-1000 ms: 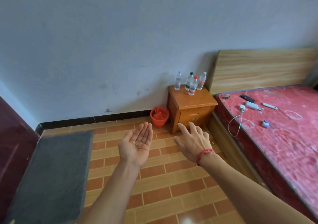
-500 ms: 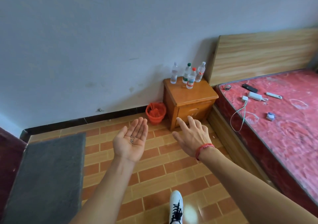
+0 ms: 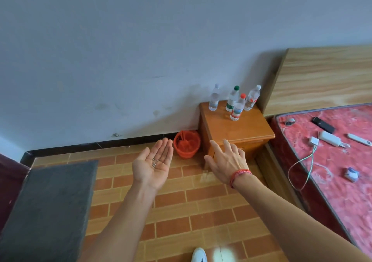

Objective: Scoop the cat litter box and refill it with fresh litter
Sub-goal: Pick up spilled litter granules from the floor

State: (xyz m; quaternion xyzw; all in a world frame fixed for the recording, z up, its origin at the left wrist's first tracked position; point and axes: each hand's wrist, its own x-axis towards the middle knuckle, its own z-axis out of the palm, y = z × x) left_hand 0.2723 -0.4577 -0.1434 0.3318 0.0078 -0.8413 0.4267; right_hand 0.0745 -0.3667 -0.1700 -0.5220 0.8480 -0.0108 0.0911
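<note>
Neither a litter box nor a scoop shows in the head view. My left hand [image 3: 154, 164] is held out palm up with straight fingers, and a few small dark bits [image 3: 154, 162] lie on the palm. Beside it, my right hand [image 3: 227, 164] is stretched forward palm down with its fingers spread, a red string band on the wrist. Both hands hover above the tiled floor, in front of a small orange bin [image 3: 186, 144] that stands against the wall.
A wooden nightstand [image 3: 237, 129] with several water bottles [image 3: 237, 105] stands right of the bin. A bed with a red mattress [image 3: 342, 161] carries cables and small devices. A dark grey slab [image 3: 48, 211] fills the lower left. A white shoe [image 3: 199, 255] shows at the bottom.
The view has tilted and come closer to the bin and nightstand. A white shoe has entered at the bottom. Both hands keep the same pose.
</note>
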